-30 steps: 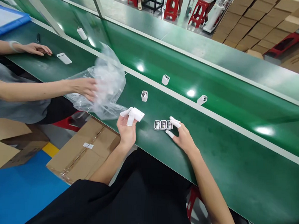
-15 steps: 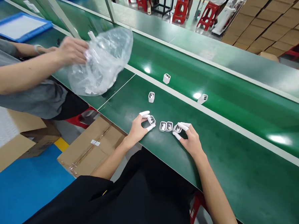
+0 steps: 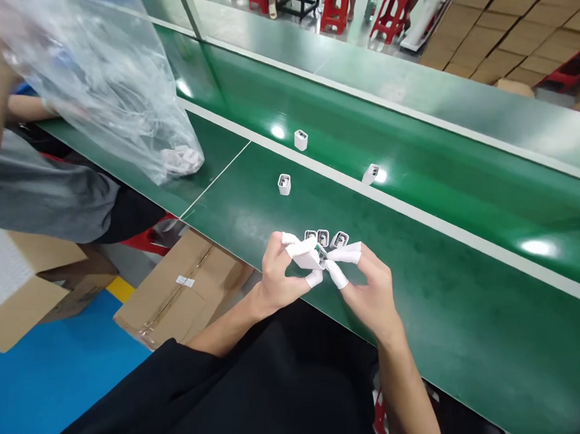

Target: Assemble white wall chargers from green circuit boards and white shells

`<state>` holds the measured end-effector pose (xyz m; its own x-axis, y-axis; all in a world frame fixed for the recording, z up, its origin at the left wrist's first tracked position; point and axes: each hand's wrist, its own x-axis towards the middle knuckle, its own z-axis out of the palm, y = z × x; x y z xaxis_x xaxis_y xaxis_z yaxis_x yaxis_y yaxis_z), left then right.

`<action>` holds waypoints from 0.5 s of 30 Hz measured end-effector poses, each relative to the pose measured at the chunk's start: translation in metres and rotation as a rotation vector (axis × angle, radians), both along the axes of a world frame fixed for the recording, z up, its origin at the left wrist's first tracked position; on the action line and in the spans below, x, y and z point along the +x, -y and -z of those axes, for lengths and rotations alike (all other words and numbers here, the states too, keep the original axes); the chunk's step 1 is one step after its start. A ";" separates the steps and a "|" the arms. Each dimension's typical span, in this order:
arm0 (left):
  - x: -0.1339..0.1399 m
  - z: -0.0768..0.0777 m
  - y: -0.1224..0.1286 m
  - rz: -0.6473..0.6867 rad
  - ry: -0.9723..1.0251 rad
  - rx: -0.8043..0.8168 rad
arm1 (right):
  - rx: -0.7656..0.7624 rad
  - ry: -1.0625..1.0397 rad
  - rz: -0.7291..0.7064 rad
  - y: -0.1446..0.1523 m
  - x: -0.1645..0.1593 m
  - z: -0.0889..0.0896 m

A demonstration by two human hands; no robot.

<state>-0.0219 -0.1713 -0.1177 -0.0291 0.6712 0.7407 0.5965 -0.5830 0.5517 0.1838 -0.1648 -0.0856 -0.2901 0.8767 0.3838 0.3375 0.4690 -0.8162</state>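
Observation:
My left hand (image 3: 283, 275), with white finger cots, grips a small white plastic housing (image 3: 308, 261) tilted on its side. A green circuit board (image 3: 321, 252) shows in its open end, which faces right. My right hand (image 3: 367, 282), also in finger cots, has its thumb and fingers closed together at that open end; what lies between the tips is hidden. Just behind my hands, two more white housings (image 3: 322, 237) stand side by side, the left one partly covered by my fingers. A third housing (image 3: 340, 240) stands to their right, slightly apart.
Farther back are a housing (image 3: 284, 184) on the green bench (image 3: 460, 303), and two others, one left (image 3: 300, 140) and one right (image 3: 370, 174), near the white strip. At left, a co-worker's arm lifts a clear plastic bag (image 3: 131, 92). Cardboard boxes (image 3: 184, 283) stand below.
My left hand has brought its housing up and right, turning it sideways. My right hand has let go of the housing at the row's end and joined it. The co-worker's bag has risen leftward.

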 end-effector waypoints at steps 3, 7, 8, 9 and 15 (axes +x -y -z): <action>0.005 0.005 -0.001 0.053 -0.045 0.053 | -0.066 0.050 -0.001 0.004 0.009 -0.002; 0.009 0.014 -0.001 0.120 -0.118 0.085 | 0.009 0.240 0.081 0.014 0.016 0.001; 0.010 0.016 -0.002 0.131 -0.127 0.089 | 0.037 0.294 0.107 0.016 0.017 0.002; 0.011 0.017 -0.002 0.141 -0.131 0.089 | 0.046 0.339 0.121 0.018 0.017 0.003; 0.012 0.021 -0.011 0.225 -0.133 0.098 | -0.106 0.359 0.068 0.029 0.027 -0.001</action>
<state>-0.0099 -0.1606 -0.1386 0.2144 0.5751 0.7895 0.5097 -0.7554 0.4118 0.2105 -0.1942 -0.0845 -0.3292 0.9279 0.1749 0.6382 0.3552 -0.6831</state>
